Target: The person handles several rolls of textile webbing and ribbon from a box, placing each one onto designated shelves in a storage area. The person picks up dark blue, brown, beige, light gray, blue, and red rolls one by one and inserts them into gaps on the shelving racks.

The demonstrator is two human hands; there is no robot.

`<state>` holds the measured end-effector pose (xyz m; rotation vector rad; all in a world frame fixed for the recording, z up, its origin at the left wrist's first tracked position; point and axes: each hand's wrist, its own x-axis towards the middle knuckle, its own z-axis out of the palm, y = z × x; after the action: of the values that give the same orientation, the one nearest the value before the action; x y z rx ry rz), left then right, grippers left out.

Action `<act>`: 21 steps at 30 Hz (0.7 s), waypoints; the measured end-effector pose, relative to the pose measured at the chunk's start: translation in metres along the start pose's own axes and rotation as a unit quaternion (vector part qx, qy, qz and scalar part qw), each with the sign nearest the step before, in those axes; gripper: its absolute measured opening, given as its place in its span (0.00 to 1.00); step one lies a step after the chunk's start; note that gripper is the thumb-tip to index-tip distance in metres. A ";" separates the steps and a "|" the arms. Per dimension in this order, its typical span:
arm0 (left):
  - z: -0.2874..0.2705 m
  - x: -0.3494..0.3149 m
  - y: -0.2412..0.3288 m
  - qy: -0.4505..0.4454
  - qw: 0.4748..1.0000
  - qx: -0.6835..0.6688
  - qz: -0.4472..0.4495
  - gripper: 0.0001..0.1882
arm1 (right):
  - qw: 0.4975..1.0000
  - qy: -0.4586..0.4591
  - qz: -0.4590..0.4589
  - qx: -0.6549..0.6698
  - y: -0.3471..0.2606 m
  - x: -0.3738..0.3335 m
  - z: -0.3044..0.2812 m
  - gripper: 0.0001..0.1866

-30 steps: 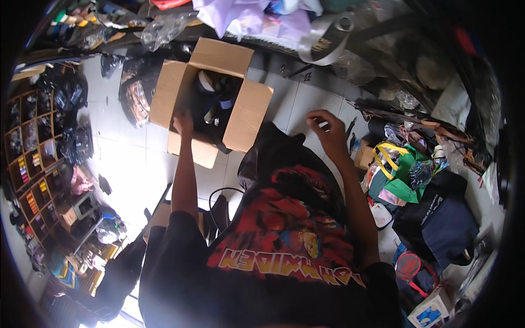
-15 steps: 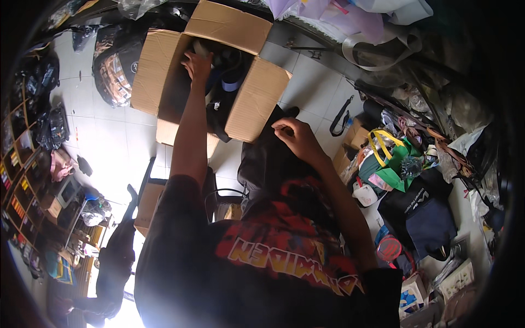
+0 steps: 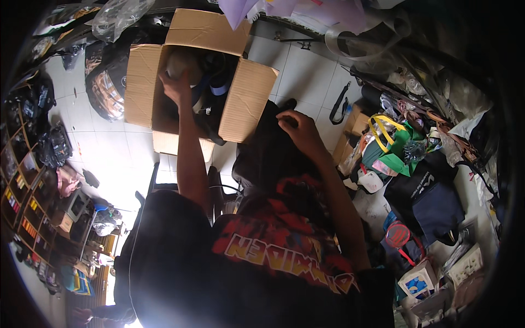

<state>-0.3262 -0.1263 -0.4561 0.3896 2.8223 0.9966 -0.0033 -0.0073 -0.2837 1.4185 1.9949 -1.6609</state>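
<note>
My left hand (image 3: 178, 88) reaches down into an open cardboard box (image 3: 249, 98). Its fingers are closed at the edge of a pale, rounded object (image 3: 178, 63), whose kind I cannot make out in the shade. Beside it in the box lie dark items and a bluish-violet ring-shaped piece (image 3: 220, 87); much of the contents is hidden in shadow. My right hand (image 3: 299, 130) is over my dark-trousered leg, right of the box. Its fingers are loosely curled in, and nothing shows in them.
A black bag (image 3: 109, 93) stands left of the box. Bags and loose goods crowd the right side, among them a green bag with yellow handles (image 3: 391, 145) and a dark tote (image 3: 432, 202). A black strap (image 3: 340, 104) lies on the tiled floor. Shelving (image 3: 24, 208) lines the left.
The pale object shows larger and more fully at my left fingers, toward the box's left side. The whole view has shifted slightly. My right hand stays curled over my leg.
</note>
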 end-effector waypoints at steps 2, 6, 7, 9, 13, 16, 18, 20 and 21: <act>-0.024 -0.005 0.010 -0.034 0.998 0.041 0.027 0.35 | 1.000 0.003 0.008 0.002 0.001 -0.001 0.001 0.12; -0.051 -0.023 0.022 -0.059 0.982 0.170 0.055 0.27 | 1.000 0.005 -0.011 0.004 0.002 0.002 0.002 0.12; -0.051 -0.028 0.025 -0.043 0.967 0.229 0.101 0.26 | 1.000 0.007 -0.016 0.003 0.003 0.002 0.003 0.11; -0.054 -0.035 0.033 -0.022 0.946 0.288 0.150 0.25 | 1.000 -0.005 -0.027 0.016 0.004 0.004 0.006 0.11; -0.059 -0.029 0.028 -0.213 0.954 0.134 0.161 0.18 | 0.999 -0.019 -0.039 0.029 0.000 0.004 0.007 0.12; -0.066 -0.034 0.040 -0.204 0.957 0.161 0.126 0.17 | 0.997 -0.014 -0.081 0.011 0.002 0.005 0.009 0.12; -0.082 -0.035 0.044 -0.151 0.967 0.145 0.145 0.18 | 0.996 -0.021 -0.083 0.027 0.000 0.003 0.008 0.11; -0.105 -0.040 0.060 -0.126 0.974 0.136 0.128 0.18 | 0.995 -0.023 -0.086 0.047 -0.007 0.000 0.004 0.10; -0.117 -0.048 0.072 -0.118 0.978 0.134 0.105 0.20 | 0.994 -0.023 -0.091 0.058 -0.014 -0.002 -0.001 0.10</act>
<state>-0.2894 -0.1557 -0.3189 0.7930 2.7383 0.5503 -0.0123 -0.0068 -0.2726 1.2523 2.0875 -1.8965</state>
